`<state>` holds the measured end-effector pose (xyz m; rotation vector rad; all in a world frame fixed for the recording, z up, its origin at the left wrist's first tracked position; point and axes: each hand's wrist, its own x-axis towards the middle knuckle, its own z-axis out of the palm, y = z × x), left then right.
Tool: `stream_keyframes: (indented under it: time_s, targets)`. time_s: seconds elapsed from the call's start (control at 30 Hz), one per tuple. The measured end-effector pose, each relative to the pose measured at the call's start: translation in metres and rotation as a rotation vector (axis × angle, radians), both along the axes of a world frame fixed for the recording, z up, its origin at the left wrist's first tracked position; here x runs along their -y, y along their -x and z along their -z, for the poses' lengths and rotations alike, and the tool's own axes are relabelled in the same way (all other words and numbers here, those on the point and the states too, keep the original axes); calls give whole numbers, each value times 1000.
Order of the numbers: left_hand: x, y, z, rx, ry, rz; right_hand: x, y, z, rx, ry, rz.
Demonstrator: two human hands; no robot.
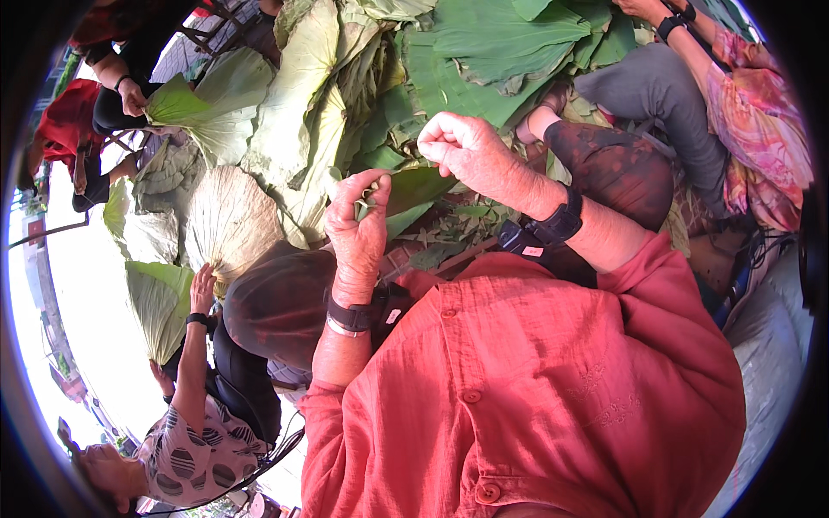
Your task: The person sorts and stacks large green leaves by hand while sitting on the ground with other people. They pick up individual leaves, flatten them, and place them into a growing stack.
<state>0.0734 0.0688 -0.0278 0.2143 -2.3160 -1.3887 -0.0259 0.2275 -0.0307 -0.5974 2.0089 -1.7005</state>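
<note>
My left hand [358, 217] is raised with the fingers curled around a small rolled bit of green leaf [364, 204]. My right hand [473, 152] is held up to its right, thumb pressed to the curled fingers, and no thing can be made out in it. Both wrists wear black straps. Just behind my hands lies a dark green leaf [418, 194]; whether it joins the bit in my left hand cannot be told. Beyond it spreads a heap of large lotus leaves, with pale dry ones [295, 97] on the left and fresh green ones [492, 52] on the right.
Leaf scraps [476, 223] litter the ground between my knees. At upper left, a person's hand [131, 97] holds a leaf. A person at lower left touches leaves with both hands [203, 289]. At upper right sits another person in grey trousers [654, 97]. Dark cables [278, 458] run at lower left.
</note>
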Motion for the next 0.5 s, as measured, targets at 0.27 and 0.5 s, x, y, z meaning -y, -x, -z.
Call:
stream_keyframes:
  time_s: [0.27, 0.5]
  targets:
    - [9, -3, -3, 40, -181, -81, -57, 33, 21, -357, -831, -396]
    - [10, -4, -5, 31, -292, -74, -48, 36, 41, -540, -644, -161]
